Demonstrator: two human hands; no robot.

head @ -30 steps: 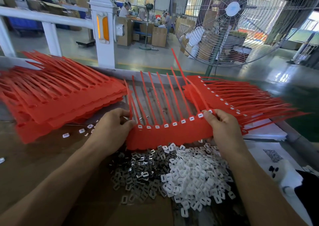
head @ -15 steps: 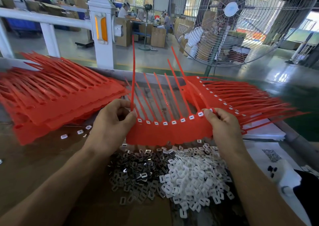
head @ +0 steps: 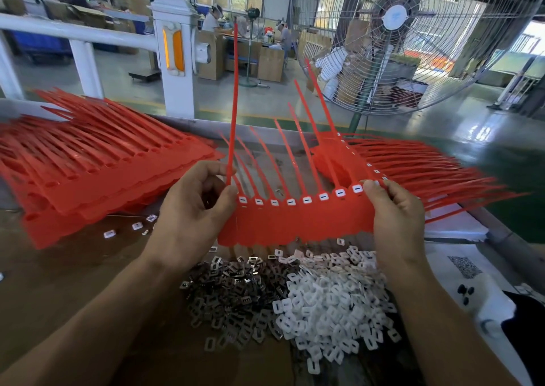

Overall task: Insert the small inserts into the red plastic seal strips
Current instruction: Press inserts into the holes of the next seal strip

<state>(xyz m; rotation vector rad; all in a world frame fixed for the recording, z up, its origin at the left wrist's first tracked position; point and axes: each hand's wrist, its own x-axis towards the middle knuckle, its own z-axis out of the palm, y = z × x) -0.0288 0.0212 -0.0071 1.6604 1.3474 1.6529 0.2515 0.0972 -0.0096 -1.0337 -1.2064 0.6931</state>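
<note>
Both hands hold one red seal strip sheet [head: 298, 223] up off the tabletop [head: 59, 267], a joined row of seals whose tails fan upward and away. The left hand [head: 188, 220] has its thumb and forefinger closed on the base of the leftmost tail [head: 234, 102], which stands nearly upright and apart from the rest; it looks as if this end seal is being peeled from the row, though that is a judgement. The right hand [head: 395, 217] pinches the sheet's right end between thumb and curled fingers, just beside the last visible white insert [head: 357, 189]. Every head that shows along the row already carries a white insert, so this sheet seems finished and the step in hand is likely checking or separating. To do it well, keep the right-hand pinch firm on the flat band below the heads, not over the inserts, and pull the single tail steadily along the seam between seals, so that it tears clean and no seated insert pops out. No true containers show: the loose parts lie in open heaps on the tabletop below the sheet, a pile of white plastic inserts [head: 330, 297] touching a pile of dark metal clips [head: 233, 291] on its left, with a few stray inserts [head: 137, 226] near the stack of red sheets [head: 97, 167] at the left. A second stack of red sheets [head: 413, 161], showing white inserts along its edge, lies at the right, behind the right hand.
</note>
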